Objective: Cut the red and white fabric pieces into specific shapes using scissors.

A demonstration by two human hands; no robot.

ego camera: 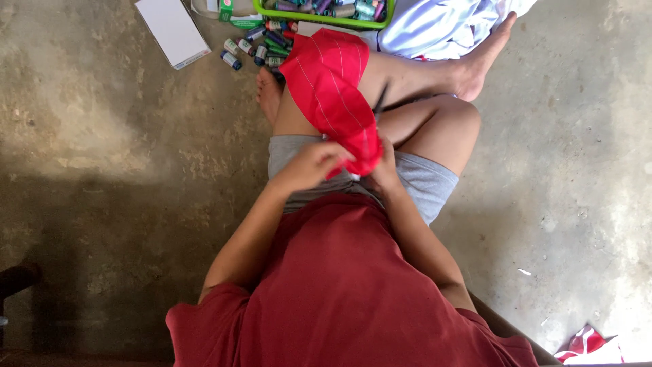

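- Red cloth (333,95): draped over knees, near end pinched by left hand (309,165) and right hand (384,170)
- Step, judged: hand-sewing the gathered edge; next calls for steady tension
- Thread spools (261,47): loose on floor

A bare, mottled concrete floor (122,170) is seen throughout. A flat white box (172,30) is laid on it at the upper left. Loose thread spools (261,46) are scattered just beside a green tray (319,20). White cloth (441,24) is spread near the tray, and a red-and-white fabric scrap (589,345) is left at the lower right.
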